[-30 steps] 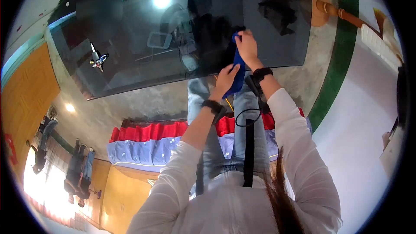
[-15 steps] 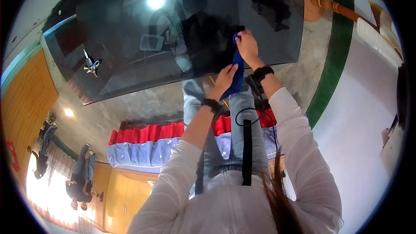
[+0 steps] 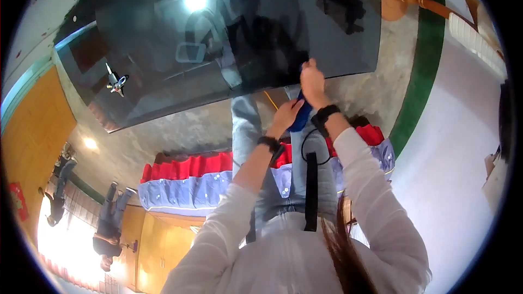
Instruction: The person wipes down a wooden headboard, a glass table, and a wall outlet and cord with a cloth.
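Head camera view is showing both bare hands working on a blue cloth (image 3: 300, 121) at the near edge of the dark glossy table (image 3: 163, 88). The cloth is hanging between the table edge and the person's legs (image 3: 245, 125); its exact height above either is remaining unclear. The right hand (image 3: 312, 83) is closing its fingers on the upper part, and the left hand (image 3: 284, 118) is pinching the side lower down with thumb and fingers. The two hands are working close together, one beyond the other.

Step in hand, as judged from the grip: the hands are handling and probably straightening or gathering the cloth. From this hold, any further move is calling for a firm right-hand grip while the left hand is guiding the loose part without twisting it.

Orientation: the long axis is running from the right fingertips back toward the lap, slanting slightly in the view. The narrower end is pointing toward the table, and the wider part is facing the legs. The right hand is partly covering the middle, so folds there are escaping inspection.
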Demonstrator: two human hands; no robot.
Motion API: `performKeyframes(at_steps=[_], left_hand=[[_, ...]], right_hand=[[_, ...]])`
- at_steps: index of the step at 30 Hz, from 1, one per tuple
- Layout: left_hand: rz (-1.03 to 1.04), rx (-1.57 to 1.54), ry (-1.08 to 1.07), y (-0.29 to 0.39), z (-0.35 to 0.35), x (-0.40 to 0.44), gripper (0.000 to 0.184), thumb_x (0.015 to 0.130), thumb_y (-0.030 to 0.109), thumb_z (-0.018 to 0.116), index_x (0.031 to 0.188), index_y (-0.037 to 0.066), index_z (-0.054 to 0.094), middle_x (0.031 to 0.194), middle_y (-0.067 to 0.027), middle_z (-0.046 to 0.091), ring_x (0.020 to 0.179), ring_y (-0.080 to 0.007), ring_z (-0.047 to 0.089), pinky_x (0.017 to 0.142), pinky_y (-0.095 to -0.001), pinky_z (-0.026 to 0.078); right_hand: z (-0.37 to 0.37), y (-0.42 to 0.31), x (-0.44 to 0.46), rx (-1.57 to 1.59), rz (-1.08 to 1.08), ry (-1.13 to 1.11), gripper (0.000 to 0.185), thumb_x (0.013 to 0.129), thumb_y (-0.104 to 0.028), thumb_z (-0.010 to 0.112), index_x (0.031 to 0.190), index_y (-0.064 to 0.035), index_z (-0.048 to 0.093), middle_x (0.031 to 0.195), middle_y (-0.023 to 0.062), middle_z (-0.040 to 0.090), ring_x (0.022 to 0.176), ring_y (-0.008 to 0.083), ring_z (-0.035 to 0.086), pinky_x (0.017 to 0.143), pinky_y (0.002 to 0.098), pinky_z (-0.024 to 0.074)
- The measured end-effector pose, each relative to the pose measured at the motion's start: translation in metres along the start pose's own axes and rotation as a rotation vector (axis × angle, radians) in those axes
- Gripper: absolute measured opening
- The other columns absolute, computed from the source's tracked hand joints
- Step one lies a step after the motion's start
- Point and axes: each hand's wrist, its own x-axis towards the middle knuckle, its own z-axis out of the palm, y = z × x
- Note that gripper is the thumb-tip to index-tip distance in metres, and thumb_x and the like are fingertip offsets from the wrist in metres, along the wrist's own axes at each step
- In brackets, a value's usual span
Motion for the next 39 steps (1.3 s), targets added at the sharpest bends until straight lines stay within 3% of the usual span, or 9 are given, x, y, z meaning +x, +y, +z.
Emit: performKeyframes(at_steps=[4,8,14,19,23,27,31,35,39], left_hand=[[-0.169,0.063,0.240,-0.059,0.020,-0.003,0.042,0.089,0.046,0.041,0.095,0.008,0.058,0.083,-0.0199,0.062,0.082,-0.0384,0.058,0.070,-0.0460,0.045],[0.157,0.218,0.522,-0.068,0.025,0.019,0.039,0.089,0.044,0.043,0.099,0.010,0.058,0.081,-0.0174,0.063,0.076,-0.0376,0.060,0.066,-0.0463,0.046],[0.184,0.148,0.415,0.026,0.019,0.049,0.033,0.089,0.040,0.044,0.096,0.011,0.059,0.084,-0.0178,0.063,0.076,-0.0385,0.059,0.063,-0.0478,0.046],[0.121,-0.012,0.402,0.076,0.001,0.089,0.035,0.089,0.037,0.047,0.095,0.004,0.060,0.086,-0.0228,0.059,0.079,-0.0407,0.056,0.067,-0.0441,0.044],[0.192,-0.081,0.447,0.064,0.019,0.090,0.031,0.088,0.039,0.046,0.090,0.010,0.059,0.082,-0.0190,0.062,0.079,-0.0385,0.058,0.065,-0.0460,0.046],[0.226,0.007,0.455,0.060,0.042,0.070,0.031,0.088,0.039,0.046,0.088,0.010,0.058,0.080,-0.0181,0.062,0.076,-0.0380,0.058,0.064,-0.0466,0.046],[0.168,0.034,0.366,0.090,0.031,0.076,0.032,0.088,0.039,0.047,0.089,0.009,0.059,0.081,-0.0182,0.062,0.077,-0.0381,0.058,0.065,-0.0468,0.046],[0.168,0.000,0.452,0.095,0.025,0.096,0.032,0.087,0.038,0.047,0.095,0.010,0.060,0.084,-0.0194,0.062,0.079,-0.0385,0.058,0.066,-0.0462,0.046],[0.182,0.002,0.399,0.106,0.022,0.102,0.033,0.087,0.037,0.048,0.089,0.006,0.060,0.082,-0.0197,0.062,0.079,-0.0383,0.058,0.066,-0.0455,0.047]], right_hand=[[0.021,-0.049,-0.002,0.105,-0.171,-0.189,0.011,0.080,-0.007,0.052,0.088,-0.0023,0.057,0.097,0.0199,0.055,0.080,0.0396,0.058,0.071,0.0462,0.0474],[0.030,-0.033,0.012,0.464,0.218,0.403,0.020,0.079,-0.016,0.061,0.089,0.0012,0.058,0.094,0.0197,0.055,0.086,0.0350,0.055,0.075,0.0420,0.0440],[0.014,0.046,0.066,0.618,0.567,0.418,0.027,0.079,-0.021,0.060,0.092,0.0028,0.059,0.096,0.0204,0.055,0.089,0.0372,0.053,0.079,0.0426,0.0430],[-0.049,0.035,0.128,0.400,0.213,0.415,0.024,0.080,-0.021,0.059,0.095,-0.0026,0.061,0.101,0.0177,0.055,0.091,0.0361,0.054,0.078,0.0415,0.0452],[-0.060,0.027,0.112,0.249,-0.167,0.167,0.015,0.078,-0.018,0.060,0.090,-0.0098,0.062,0.099,0.0106,0.056,0.085,0.0331,0.058,0.073,0.0400,0.0480],[-0.060,0.046,0.085,0.094,-0.174,-0.018,0.011,0.077,-0.015,0.061,0.087,-0.0109,0.062,0.098,0.0094,0.056,0.086,0.0315,0.059,0.073,0.0401,0.0491],[-0.069,0.050,0.104,0.013,0.052,0.117,0.013,0.080,-0.016,0.058,0.090,-0.0094,0.062,0.102,0.0087,0.055,0.082,0.0314,0.060,0.070,0.0410,0.0497],[-0.081,0.038,0.123,0.063,-0.219,0.170,0.014,0.081,-0.015,0.056,0.093,-0.0093,0.060,0.102,0.0090,0.053,0.081,0.0312,0.060,0.069,0.0406,0.0497],[-0.086,0.053,0.126,0.098,-0.040,0.314,0.016,0.082,-0.018,0.056,0.095,-0.0091,0.060,0.103,0.0095,0.052,0.082,0.0323,0.059,0.069,0.0406,0.0496]])
